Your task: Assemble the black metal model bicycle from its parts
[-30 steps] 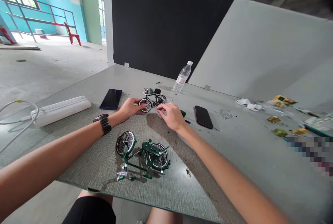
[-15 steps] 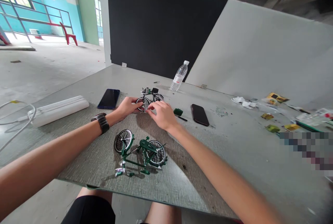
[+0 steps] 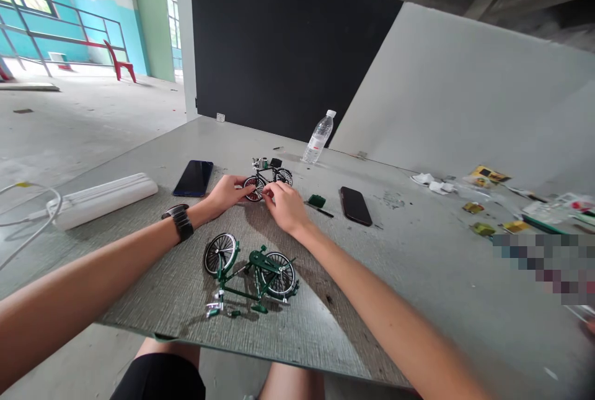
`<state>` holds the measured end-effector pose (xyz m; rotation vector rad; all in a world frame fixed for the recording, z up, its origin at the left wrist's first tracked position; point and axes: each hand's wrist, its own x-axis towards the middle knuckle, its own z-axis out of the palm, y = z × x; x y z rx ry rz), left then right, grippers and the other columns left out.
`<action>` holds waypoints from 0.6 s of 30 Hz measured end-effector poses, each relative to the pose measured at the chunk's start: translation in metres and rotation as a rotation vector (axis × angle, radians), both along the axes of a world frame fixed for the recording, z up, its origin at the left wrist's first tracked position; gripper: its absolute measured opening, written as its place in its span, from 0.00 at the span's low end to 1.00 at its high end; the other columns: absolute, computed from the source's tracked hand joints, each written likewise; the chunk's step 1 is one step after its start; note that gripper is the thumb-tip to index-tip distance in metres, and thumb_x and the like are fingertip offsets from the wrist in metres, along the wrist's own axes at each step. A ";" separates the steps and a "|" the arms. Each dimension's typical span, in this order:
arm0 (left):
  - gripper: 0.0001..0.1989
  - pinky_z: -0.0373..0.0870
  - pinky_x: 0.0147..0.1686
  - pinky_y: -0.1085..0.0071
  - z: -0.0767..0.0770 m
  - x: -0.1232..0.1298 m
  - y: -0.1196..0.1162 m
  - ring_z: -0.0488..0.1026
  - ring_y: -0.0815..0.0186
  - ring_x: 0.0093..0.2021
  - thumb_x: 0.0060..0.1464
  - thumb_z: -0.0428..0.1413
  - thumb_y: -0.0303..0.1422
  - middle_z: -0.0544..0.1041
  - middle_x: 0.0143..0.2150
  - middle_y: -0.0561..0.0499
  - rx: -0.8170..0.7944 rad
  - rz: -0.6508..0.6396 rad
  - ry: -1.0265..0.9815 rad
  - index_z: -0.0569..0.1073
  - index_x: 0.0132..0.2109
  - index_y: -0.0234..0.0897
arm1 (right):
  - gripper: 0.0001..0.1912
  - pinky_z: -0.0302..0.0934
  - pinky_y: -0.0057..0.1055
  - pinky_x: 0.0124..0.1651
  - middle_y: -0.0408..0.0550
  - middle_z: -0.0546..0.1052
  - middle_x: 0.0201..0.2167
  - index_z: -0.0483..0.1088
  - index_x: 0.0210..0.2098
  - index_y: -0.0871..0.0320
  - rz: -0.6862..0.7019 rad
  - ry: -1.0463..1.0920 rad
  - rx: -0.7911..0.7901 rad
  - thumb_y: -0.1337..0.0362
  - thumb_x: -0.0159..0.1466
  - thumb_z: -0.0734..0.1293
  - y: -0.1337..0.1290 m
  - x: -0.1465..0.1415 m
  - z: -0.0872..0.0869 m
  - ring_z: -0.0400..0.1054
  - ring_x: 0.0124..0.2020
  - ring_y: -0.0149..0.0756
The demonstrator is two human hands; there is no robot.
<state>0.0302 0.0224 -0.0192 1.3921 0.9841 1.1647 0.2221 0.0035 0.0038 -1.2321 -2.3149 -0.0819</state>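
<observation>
A small black model bicycle [image 3: 266, 174] stands upright on the table, its front wheel toward the left. My left hand [image 3: 229, 194] pinches that front wheel between thumb and fingers. Close by on the right, my right hand [image 3: 284, 204] has its fingertips pressed together at the bicycle's lower frame; they hide part of the frame and the rear wheel. Nearer to me, a green model bicycle [image 3: 251, 276] lies on its side, handlebar toward the table's front edge, with neither hand on it.
Beyond the bicycle stands a water bottle [image 3: 318, 138]. Phones lie at left [image 3: 194, 178] and right [image 3: 356, 206]. A small dark green piece [image 3: 317, 201] rests right of my hand. A white power strip [image 3: 105, 200] with a cable is far left; wrappers and plastic scraps [image 3: 488, 177] litter the right.
My right hand has shifted slightly left and down along the black model bicycle, fingers drawn closer together. My left hand stays at the front wheel. The green bicycle has not moved.
</observation>
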 end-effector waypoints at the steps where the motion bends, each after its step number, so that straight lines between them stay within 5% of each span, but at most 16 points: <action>1: 0.12 0.77 0.41 0.68 0.000 0.000 0.000 0.79 0.62 0.38 0.51 0.63 0.35 0.82 0.36 0.46 0.006 -0.002 0.003 0.80 0.39 0.31 | 0.06 0.62 0.38 0.47 0.51 0.78 0.42 0.72 0.42 0.56 -0.005 -0.026 0.045 0.69 0.69 0.64 0.000 0.000 0.000 0.71 0.45 0.43; 6: 0.14 0.77 0.40 0.68 0.001 -0.001 0.000 0.79 0.62 0.37 0.51 0.62 0.36 0.83 0.38 0.44 0.023 0.005 0.042 0.80 0.43 0.30 | 0.09 0.65 0.41 0.45 0.53 0.79 0.41 0.71 0.44 0.56 -0.041 0.001 0.063 0.71 0.68 0.62 -0.006 -0.003 0.001 0.72 0.44 0.46; 10: 0.12 0.76 0.37 0.70 0.004 0.000 -0.003 0.79 0.62 0.36 0.52 0.61 0.36 0.83 0.36 0.44 0.067 0.027 0.103 0.80 0.39 0.31 | 0.13 0.69 0.36 0.37 0.50 0.80 0.37 0.70 0.51 0.56 0.038 0.456 -0.299 0.65 0.67 0.64 -0.029 -0.017 -0.001 0.73 0.33 0.38; 15: 0.15 0.75 0.36 0.70 0.006 -0.001 -0.006 0.79 0.62 0.36 0.53 0.60 0.38 0.83 0.38 0.43 0.076 0.013 0.147 0.79 0.42 0.30 | 0.33 0.69 0.33 0.29 0.55 0.73 0.58 0.61 0.65 0.54 0.087 0.889 -0.718 0.61 0.62 0.69 -0.049 -0.030 0.000 0.71 0.30 0.32; 18: 0.17 0.75 0.36 0.70 0.006 -0.001 -0.005 0.79 0.62 0.36 0.53 0.60 0.38 0.83 0.39 0.42 0.094 0.023 0.170 0.79 0.44 0.29 | 0.37 0.68 0.31 0.30 0.55 0.70 0.61 0.59 0.67 0.55 0.059 1.015 -0.814 0.62 0.60 0.70 -0.047 -0.029 0.000 0.71 0.33 0.31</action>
